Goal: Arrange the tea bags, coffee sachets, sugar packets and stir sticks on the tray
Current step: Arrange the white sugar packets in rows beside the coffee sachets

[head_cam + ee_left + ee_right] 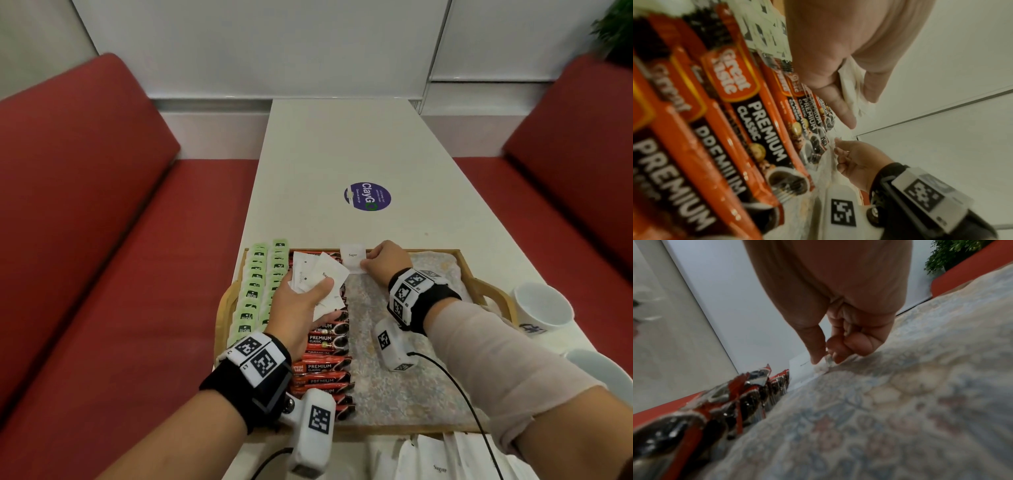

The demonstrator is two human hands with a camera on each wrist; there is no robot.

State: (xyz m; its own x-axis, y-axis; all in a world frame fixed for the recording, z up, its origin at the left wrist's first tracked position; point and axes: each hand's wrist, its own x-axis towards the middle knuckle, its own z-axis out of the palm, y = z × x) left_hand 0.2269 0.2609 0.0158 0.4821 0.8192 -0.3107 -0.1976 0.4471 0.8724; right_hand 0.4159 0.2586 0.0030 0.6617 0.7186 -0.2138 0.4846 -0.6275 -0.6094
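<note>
White sugar packet (pixel 352 257) pinched by right hand (pixel 385 262) fingers at tray (pixel 493 294) top; left hand (pixel 301 301) clamps the spare stack (pixel 320 274); next probably alongside.

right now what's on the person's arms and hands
Both hands are bare. The left hand has a black wrist strap with white square-code tags and a white camera block trailing a black cable. The right hand wears the same kit, plus a pale pinkish sleeve on the forearm.

The left hand (pixel 301 305) was palm up with its fingers and thumb curled round some white packets (pixel 320 275). The right hand (pixel 385 262) reached farther out, thumb and finger pinching one packet (pixel 352 258), other fingers curled in.
</note>
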